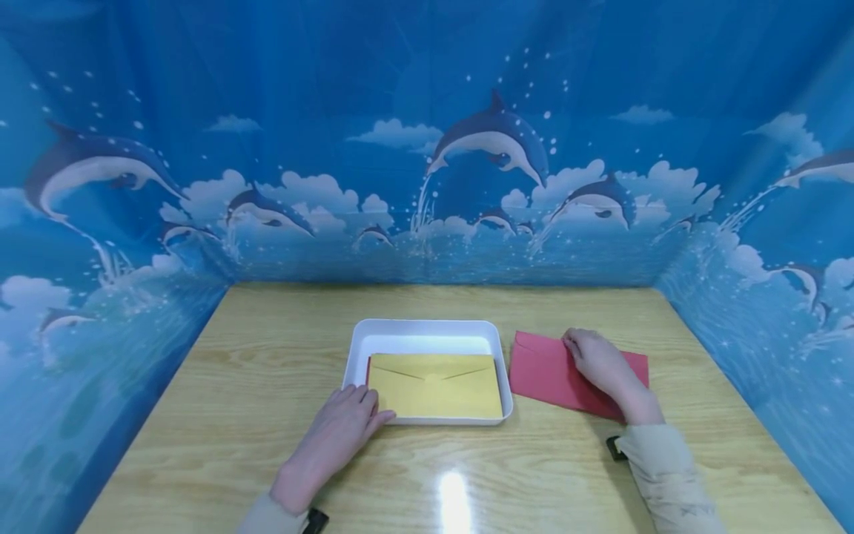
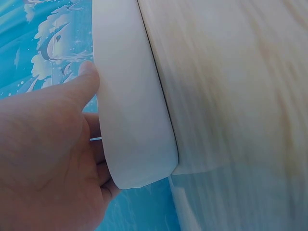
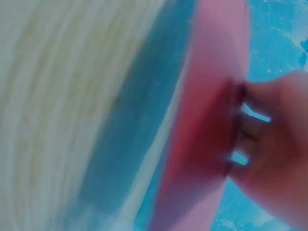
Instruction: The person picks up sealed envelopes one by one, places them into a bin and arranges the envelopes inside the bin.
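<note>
A white tray (image 1: 430, 335) holds a yellow envelope (image 1: 437, 393), flap side up. A thin red edge (image 1: 368, 371) shows under its left side. My left hand (image 1: 343, 426) rests on the tray's near left corner, thumb along the front rim, other fingers over the left side. In the left wrist view its thumb (image 2: 89, 74) lies at the rim of the white wall (image 2: 132, 106). To the right of the tray, my right hand (image 1: 600, 363) pinches a red envelope (image 1: 540, 371) near its top edge. The right wrist view shows thumb and fingertips at the red paper (image 3: 202, 115).
Both things lie on or over a light wood-grain table (image 1: 267, 334). A blue curtain (image 1: 373, 74) printed with dolphins and clouds stands behind the table and along both sides. A bright light reflection (image 1: 455, 500) shows near the front.
</note>
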{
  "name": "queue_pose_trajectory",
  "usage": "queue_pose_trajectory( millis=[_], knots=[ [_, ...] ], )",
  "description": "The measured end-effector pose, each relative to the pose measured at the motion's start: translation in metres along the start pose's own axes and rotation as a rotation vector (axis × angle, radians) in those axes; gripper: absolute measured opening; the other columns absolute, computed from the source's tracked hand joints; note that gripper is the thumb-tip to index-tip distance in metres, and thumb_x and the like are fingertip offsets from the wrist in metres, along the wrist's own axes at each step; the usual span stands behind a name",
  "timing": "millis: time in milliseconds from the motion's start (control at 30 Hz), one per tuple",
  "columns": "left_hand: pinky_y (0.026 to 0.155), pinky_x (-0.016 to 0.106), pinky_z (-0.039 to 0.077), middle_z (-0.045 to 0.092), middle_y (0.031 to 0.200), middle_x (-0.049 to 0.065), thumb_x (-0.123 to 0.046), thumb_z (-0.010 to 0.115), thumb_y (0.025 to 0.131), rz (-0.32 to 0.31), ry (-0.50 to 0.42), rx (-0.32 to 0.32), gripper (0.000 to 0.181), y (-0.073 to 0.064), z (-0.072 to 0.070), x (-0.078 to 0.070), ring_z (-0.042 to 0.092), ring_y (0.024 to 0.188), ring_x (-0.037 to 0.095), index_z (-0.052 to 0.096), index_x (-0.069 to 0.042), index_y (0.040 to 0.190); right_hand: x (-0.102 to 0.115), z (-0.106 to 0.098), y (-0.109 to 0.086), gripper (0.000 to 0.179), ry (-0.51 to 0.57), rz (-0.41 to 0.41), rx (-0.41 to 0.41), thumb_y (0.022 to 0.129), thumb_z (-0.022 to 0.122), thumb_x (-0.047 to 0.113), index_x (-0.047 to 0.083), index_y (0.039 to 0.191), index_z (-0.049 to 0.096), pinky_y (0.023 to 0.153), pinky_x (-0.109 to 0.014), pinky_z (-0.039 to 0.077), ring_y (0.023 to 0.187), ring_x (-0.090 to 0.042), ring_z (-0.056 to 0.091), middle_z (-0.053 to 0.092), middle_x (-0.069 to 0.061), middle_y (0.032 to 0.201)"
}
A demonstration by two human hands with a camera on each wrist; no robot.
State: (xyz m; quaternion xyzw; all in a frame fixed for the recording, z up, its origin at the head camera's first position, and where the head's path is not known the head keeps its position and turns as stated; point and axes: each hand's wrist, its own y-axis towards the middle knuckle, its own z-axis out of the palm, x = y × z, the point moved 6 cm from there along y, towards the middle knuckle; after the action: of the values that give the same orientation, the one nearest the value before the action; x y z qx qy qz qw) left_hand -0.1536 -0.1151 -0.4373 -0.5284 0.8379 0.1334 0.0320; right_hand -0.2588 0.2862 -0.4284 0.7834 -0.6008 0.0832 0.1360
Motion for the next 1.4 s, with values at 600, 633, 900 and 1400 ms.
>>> queue_pose_trajectory(
  millis=[600,633,900,1400],
  knots=[
    [0.072,0.032,0.043,0.048,0.077,-0.005,-0.041,0.062,0.1,0.022,-0.009,-0.032,0.031,-0.001,-0.003,-0.001,0.043,0.074,0.012,0.057,-0.014,0.084,0.04,-0.041,-0.013,0.018,-0.194,-0.151,-0.641,0.101,0.057,0.015,0.002,0.091,0.063,0.068,-0.048,0.04,0.079,-0.038,0.06,0.066,-0.016,0.083],
    [0.072,0.032,0.043,0.048,0.077,-0.005,-0.041,0.062,0.1,0.023,-0.009,-0.032,0.031,-0.001,-0.003,0.0,0.044,0.074,0.012,0.057,-0.014,0.085,0.044,-0.042,-0.013,0.018,-0.192,-0.165,-0.666,0.1,0.058,0.015,0.002,0.091,0.063,0.067,-0.048,0.04,0.078,-0.038,0.06,0.066,-0.016,0.083],
    [0.072,0.032,0.043,0.049,0.077,-0.004,-0.041,0.062,0.1,0.032,-0.008,-0.041,0.031,-0.001,-0.003,-0.001,0.044,0.073,0.012,0.057,-0.014,0.084,0.08,-0.045,-0.012,0.016,-0.18,-0.252,-0.762,0.098,0.06,0.012,0.001,0.088,0.063,0.065,-0.045,0.038,0.076,-0.037,0.06,0.065,-0.016,0.082],
    [0.072,0.032,0.044,0.05,0.078,-0.005,-0.041,0.062,0.099,0.006,-0.013,-0.015,0.031,-0.001,0.0,0.0,0.044,0.074,0.013,0.058,-0.013,0.086,0.168,-0.038,0.006,0.01,-0.143,-0.348,-0.691,0.098,0.067,0.015,0.006,0.096,0.066,0.07,-0.041,0.041,0.085,-0.031,0.063,0.068,-0.01,0.089]
  ],
)
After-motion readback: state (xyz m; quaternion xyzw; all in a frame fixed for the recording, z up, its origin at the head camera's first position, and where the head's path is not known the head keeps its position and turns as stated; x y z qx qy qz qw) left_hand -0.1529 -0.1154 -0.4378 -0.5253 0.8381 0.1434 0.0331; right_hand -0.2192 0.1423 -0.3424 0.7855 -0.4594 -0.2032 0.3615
